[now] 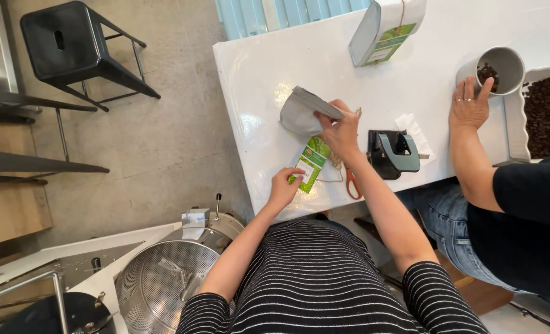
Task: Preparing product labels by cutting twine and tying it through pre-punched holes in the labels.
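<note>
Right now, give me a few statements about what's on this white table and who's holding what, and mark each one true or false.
1. The right hand holds a grey pouch by its top edge. True.
2. The left hand touches a blue card. False: it touches a green and white tag.
3. The hole punch sits on the stool. False: it sits on the white table, beside the right hand.
4. Another person's hand holds a grey cup with dark beans in it. True.
5. Orange-handled scissors lie near the table's front edge. True.
</note>
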